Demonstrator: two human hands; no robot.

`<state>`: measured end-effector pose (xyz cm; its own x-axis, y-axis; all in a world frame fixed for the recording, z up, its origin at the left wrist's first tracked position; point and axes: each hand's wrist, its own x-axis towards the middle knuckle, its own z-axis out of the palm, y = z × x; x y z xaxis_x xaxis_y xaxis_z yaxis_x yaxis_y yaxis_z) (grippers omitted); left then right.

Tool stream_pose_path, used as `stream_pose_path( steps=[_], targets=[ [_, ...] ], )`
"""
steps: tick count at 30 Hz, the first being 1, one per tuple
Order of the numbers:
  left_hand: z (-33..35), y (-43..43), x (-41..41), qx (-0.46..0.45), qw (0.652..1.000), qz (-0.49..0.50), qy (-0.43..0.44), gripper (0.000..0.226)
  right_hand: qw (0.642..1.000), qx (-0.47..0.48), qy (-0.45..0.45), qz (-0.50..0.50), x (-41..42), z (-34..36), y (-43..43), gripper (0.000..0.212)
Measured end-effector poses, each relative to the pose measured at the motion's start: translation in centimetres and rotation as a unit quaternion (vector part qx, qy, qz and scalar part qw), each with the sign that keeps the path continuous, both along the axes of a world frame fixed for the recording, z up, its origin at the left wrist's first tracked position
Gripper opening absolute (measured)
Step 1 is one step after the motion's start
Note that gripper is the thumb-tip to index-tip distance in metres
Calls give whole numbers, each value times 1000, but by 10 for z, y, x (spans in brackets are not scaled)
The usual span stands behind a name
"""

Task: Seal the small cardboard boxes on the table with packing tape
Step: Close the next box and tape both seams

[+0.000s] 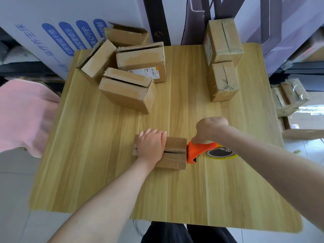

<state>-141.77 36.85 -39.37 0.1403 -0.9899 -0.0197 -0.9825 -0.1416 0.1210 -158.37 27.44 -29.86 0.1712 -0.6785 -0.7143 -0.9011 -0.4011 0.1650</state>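
- A wooden table lies under the left fingers.
- A white board with blue writing stands far past them.
- Pale floor tiles lie around.

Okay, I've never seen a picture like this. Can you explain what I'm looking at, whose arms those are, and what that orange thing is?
There is no machine here. The single picture comes from a wide-angle camera worn on a person's head, looking down, so the arms are their own. The left hand holds a small box steady on the wooden table; its top seam shows as a dark slit. The right hand grips an orange tape dispenser, set against the box's right end. Further back, unsealed boxes lie on the left and two taped boxes sit on the right.
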Motion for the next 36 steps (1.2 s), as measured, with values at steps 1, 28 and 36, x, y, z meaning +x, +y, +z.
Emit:
stream_pose_path(
  steps=[1,28,36],
  targets=[
    [1,0,0,3,1000,-1,5,47,1000,-6,5,-4,5,-8,6,26],
    [34,65,-19,111,823,344,438,39,679,-152,-601,-393,-65,69,127,22],
    [190,24,-4,15,765,96,637,27,681,-176,-630,-329,-59,98,131,17]
  ],
)
